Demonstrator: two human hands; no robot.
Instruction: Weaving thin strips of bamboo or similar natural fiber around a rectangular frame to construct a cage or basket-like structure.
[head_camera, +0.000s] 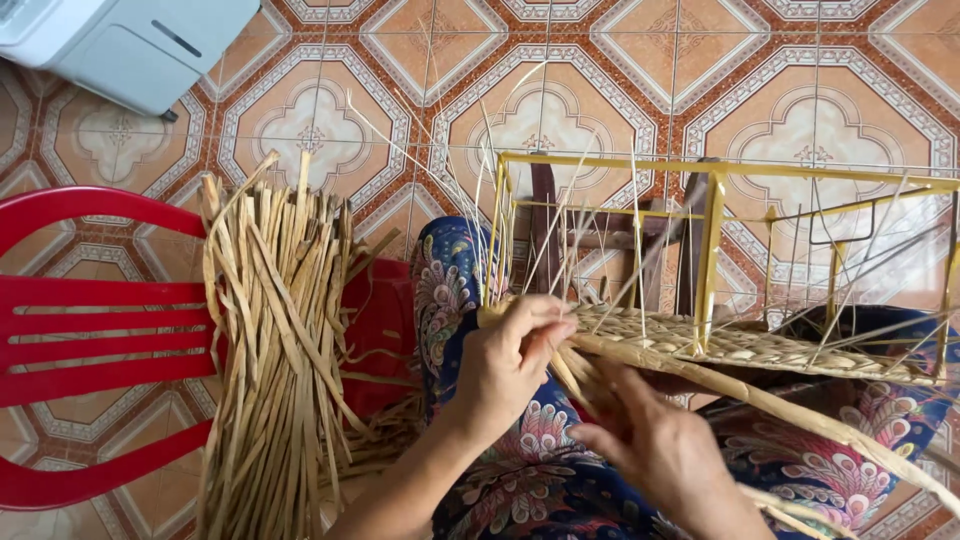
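Observation:
A yellow metal wire frame (712, 230) rests on my lap, with a band of woven straw (740, 345) along its near side. My left hand (510, 365) pinches the straw weave at the frame's left corner. My right hand (665, 450) sits just below it, fingers closed around a thick twisted straw strand (800, 410) that runs off to the lower right. Thin upright wires and straw stalks stick up from the frame.
A large bundle of dried straw strips (275, 340) lies over a red plastic chair (80, 330) at my left. A grey-white appliance (120, 40) stands at the top left on the patterned tile floor (560, 70). My lap is covered by blue patterned cloth (540, 440).

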